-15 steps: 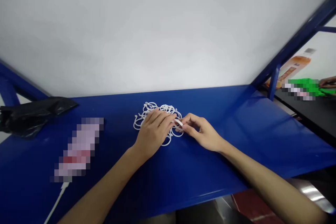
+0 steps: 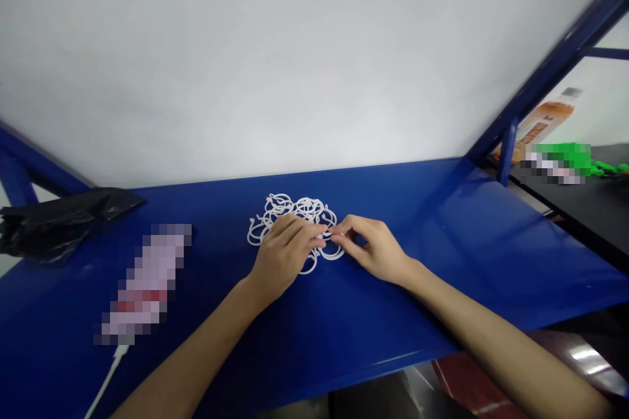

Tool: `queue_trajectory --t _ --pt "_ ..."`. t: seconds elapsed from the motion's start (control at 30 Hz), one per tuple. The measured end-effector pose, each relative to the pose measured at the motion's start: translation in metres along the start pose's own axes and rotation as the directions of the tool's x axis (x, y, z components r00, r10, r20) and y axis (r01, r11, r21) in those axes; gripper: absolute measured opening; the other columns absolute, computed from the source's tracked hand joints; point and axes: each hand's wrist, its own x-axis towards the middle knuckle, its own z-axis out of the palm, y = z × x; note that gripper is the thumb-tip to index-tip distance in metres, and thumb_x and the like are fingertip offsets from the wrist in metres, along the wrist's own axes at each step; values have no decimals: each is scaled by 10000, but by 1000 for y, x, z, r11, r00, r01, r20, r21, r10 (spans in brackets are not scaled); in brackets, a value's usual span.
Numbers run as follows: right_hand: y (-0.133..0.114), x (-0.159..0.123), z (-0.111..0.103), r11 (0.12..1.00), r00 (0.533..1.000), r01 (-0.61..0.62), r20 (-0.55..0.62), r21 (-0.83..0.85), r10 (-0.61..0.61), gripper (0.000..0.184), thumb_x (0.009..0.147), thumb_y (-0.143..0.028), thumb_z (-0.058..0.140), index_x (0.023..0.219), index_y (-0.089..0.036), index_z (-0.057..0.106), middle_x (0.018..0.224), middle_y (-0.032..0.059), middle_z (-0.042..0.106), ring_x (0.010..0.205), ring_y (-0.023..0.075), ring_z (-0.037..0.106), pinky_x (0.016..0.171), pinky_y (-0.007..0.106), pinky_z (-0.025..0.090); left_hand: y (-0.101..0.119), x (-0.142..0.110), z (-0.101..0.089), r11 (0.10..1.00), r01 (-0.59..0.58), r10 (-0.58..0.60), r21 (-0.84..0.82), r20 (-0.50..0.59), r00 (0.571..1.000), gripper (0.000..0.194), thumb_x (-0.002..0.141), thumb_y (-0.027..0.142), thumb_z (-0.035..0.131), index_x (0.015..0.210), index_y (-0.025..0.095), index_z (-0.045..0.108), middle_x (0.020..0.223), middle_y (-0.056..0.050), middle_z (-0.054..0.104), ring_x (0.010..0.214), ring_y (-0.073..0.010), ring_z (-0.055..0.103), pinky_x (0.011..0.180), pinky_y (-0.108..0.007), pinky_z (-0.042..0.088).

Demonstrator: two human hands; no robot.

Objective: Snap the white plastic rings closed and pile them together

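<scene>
A small heap of several white plastic rings [image 2: 289, 208] lies in the middle of the blue table [image 2: 442, 242]. My left hand [image 2: 282, 255] rests on the near side of the heap, fingers stretched forward and close together over the rings. My right hand [image 2: 376, 249] sits just to the right, thumb and forefinger pinched on a white ring at the heap's edge. The fingertips of both hands meet there.
A crumpled black bag [image 2: 59, 216] lies at the far left. A blurred-out object [image 2: 147, 281] with a white cable [image 2: 105, 380] lies at the left front. Beyond a blue post [image 2: 506, 150] on the right stand a bottle [image 2: 545, 118] and green parts [image 2: 565, 157].
Both hands have drawn slightly closer together and toward the heap. The white ring in my right fingers is lower and less visible. The other person's hand at the far right is gone.
</scene>
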Motion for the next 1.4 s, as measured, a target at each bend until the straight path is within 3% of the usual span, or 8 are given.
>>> queue_trajectory --t 0.4,0.53,0.67,0.83,0.97,1.07,1.2,1.4 --pt "-12 -7 7 976 994 -29 107 214 6 145 971 -312 576 895 -199 627 863 32 723 767 149 678 704 270 542 1 -4 0 998 46 -47 -50 -23 999 109 968 273 556 921 240 648 718 17 692 765 -174 611 778 -336 469" --pt "-4 0 3 994 990 60 122 91 -71 155 1004 -276 504 967 -212 640 911 39 704 825 154 674 751 278 544 -2 -3 6 997 67 -68 24 65 996 117 970 264 548 922 223 647 792 -2 702 810 -185 602 794 -346 468" --pt "25 9 -17 963 997 4 -70 -268 -23 207 999 -262 484 998 -207 684 1061 96 652 922 198 651 823 336 537 -7 -1 9 986 147 -157 81 142 977 127 973 279 537 970 198 634 899 -32 699 885 -203 595 851 -377 474" --pt "65 0 -68 569 875 -470 -272 -674 400 254 962 -206 500 1134 -212 687 1072 106 679 847 232 675 737 346 523 -11 -1 8 980 179 -189 89 126 974 118 972 217 509 944 207 623 892 -26 685 889 -204 579 852 -381 474" --pt "70 -4 -83 348 793 -554 -352 -756 498 268 956 -262 530 1174 -184 665 1084 147 694 907 294 660 719 383 516 -9 -1 7 979 183 -193 86 130 972 123 970 209 506 918 212 617 879 -22 673 885 -202 573 846 -373 469" --pt "55 1 -67 470 895 -440 -329 -765 303 261 988 -233 468 1129 -154 672 1065 163 694 991 303 619 802 403 503 -7 -1 7 983 170 -179 72 134 975 114 968 207 512 915 202 613 874 -22 670 873 -197 563 834 -363 467" --pt "27 7 -34 880 995 -88 7 -468 103 221 998 -352 516 1034 -191 664 973 79 689 877 203 630 803 324 503 -7 -1 8 984 167 -176 63 177 968 118 966 196 509 917 194 617 889 -25 673 888 -194 559 864 -370 462" --pt "15 4 -8 950 912 168 406 -264 -48 200 937 -392 632 991 -207 684 927 50 652 857 178 614 772 295 488 -7 -2 10 983 171 -180 60 204 962 130 961 191 510 922 190 633 885 -30 678 900 -199 571 877 -372 465"
